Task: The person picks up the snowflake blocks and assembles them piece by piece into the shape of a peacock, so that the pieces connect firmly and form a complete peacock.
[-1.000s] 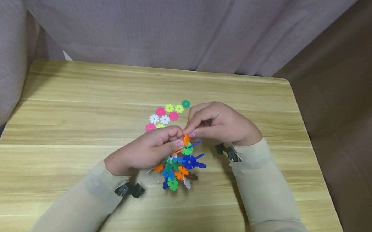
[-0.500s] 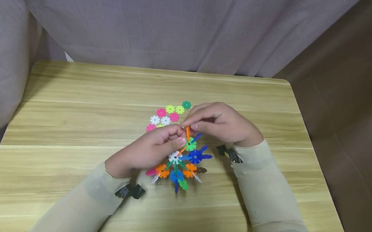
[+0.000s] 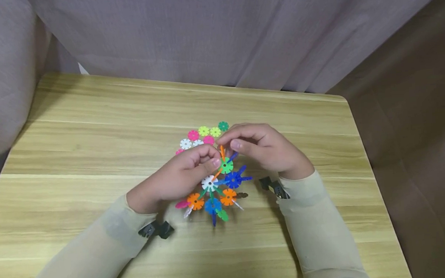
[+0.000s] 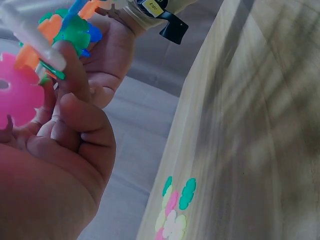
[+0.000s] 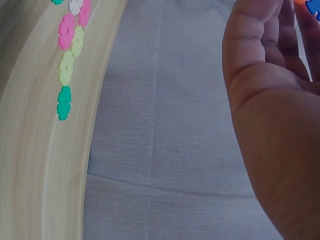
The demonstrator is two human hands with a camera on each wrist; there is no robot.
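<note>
Model: the snowflake-disc cluster [image 3: 218, 188], with green, blue, white, orange and pink notched discs slotted together, was at frame centre, above the table [image 3: 73, 135].
Left hand [image 3: 176, 176]: fingers curled, gripping the cluster's upper left.
Right hand [image 3: 263, 147]: thumb and fingertips pinched the orange disc [image 3: 222, 151] at the cluster's top.
Loose discs [image 3: 203, 134]: lay flat just above the hands.

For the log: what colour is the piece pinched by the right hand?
Orange, clearest in the head view.

Interlocked multicolour plastic snowflake-disc cluster [image 3: 218, 190]: smooth, slight sheen. Loose flat pastel plastic discs [image 3: 203, 136]: smooth, matt-looking. Light wood-grain tabletop [image 3: 92, 134]: smooth, faint satin sheen, streaky grain. Grey-mauve cloth curtain [image 3: 216, 33]: matt, fine weave, soft folds. Beige knit sleeves [image 3: 316, 227]: matt, soft.
</note>
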